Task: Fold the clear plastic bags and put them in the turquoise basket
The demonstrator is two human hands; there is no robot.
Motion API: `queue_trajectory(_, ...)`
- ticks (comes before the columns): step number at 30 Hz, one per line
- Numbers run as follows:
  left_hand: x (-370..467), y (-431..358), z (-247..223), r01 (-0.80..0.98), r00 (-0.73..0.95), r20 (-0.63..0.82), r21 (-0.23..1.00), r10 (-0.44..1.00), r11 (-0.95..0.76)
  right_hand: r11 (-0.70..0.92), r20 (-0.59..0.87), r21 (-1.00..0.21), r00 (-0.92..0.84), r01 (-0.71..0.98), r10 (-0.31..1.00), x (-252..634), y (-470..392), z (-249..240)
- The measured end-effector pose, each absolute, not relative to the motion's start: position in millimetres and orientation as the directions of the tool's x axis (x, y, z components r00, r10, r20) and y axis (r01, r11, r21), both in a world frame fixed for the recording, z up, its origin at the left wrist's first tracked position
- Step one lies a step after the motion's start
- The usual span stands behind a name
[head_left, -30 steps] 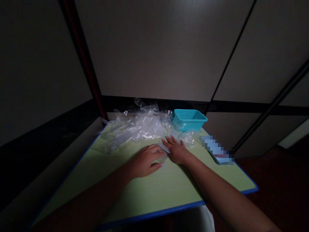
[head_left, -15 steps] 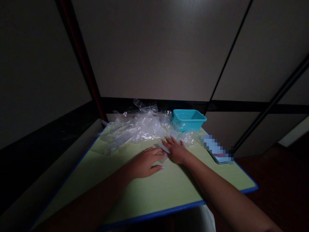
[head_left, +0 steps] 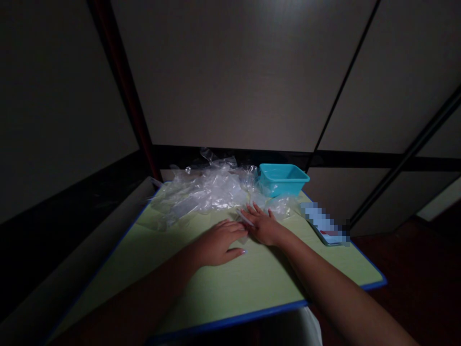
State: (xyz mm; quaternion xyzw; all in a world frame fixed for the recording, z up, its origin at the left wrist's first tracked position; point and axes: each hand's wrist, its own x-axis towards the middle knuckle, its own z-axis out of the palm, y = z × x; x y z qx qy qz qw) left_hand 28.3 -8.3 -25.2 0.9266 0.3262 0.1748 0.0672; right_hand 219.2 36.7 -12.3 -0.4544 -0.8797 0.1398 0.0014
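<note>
My left hand [head_left: 219,243] lies palm down with its fingers stretched out and the thumb apart, the fingertips on a small translucent plastic piece [head_left: 246,217], perhaps a bag. From the other side my right hand [head_left: 265,228] rests flat with spread fingers, touching the same piece. Much of that piece is hidden under the fingers. Beyond both hands spreads a heap of crumpled clear plastic bags [head_left: 216,188]. Another clear crumpled bag [head_left: 284,205] lies just past my right fingers.
A turquoise plastic basket [head_left: 286,187] stands at the back right of the pale green table [head_left: 216,302], which has a blue edge. A blurred-out flat object [head_left: 326,226] lies near the right edge. Panelled walls [head_left: 230,86] rise behind the table.
Both hands stay nearly in place, with only slight finger movement on the plastic piece. The whole view has shifted a little.
</note>
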Motion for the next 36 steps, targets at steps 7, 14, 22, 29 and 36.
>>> queue_trajectory(7, 27.4, -8.3, -25.0, 0.590, 0.725, 0.269, 0.233, 0.634, -0.773, 0.605, -0.119, -0.282, -0.653, 0.744, 0.748, 218.7, 35.8, -16.9)
queue_trajectory(14, 28.2, -10.1, -23.8, 0.578, 0.728, 0.276, 0.246, 0.627, -0.778, 0.613, -0.140, -0.290, -0.667, 0.735, 0.732, 219.5, 34.2, -15.2)
queue_trajectory(22, 25.2, -9.4, -11.2, 0.623, 0.590, 0.421, 0.305, 0.689, -0.720, 0.616, -0.118, -0.212, -0.645, 0.759, 0.755, 219.0, 33.5, -14.5)
queue_trajectory(29, 21.4, 2.5, -22.4, 0.697, 0.222, 0.387, 0.578, 0.895, -0.423, 0.637, -0.060, -0.120, -0.646, 0.761, 0.761, 215.9, 30.1, -18.1)
queue_trajectory(36, 24.7, 12.2, -36.1, 0.505, 0.101, 0.265, 0.817, 0.959, -0.279, 0.650, -0.046, -0.092, -0.655, 0.754, 0.754, 212.1, 28.1, -18.8)
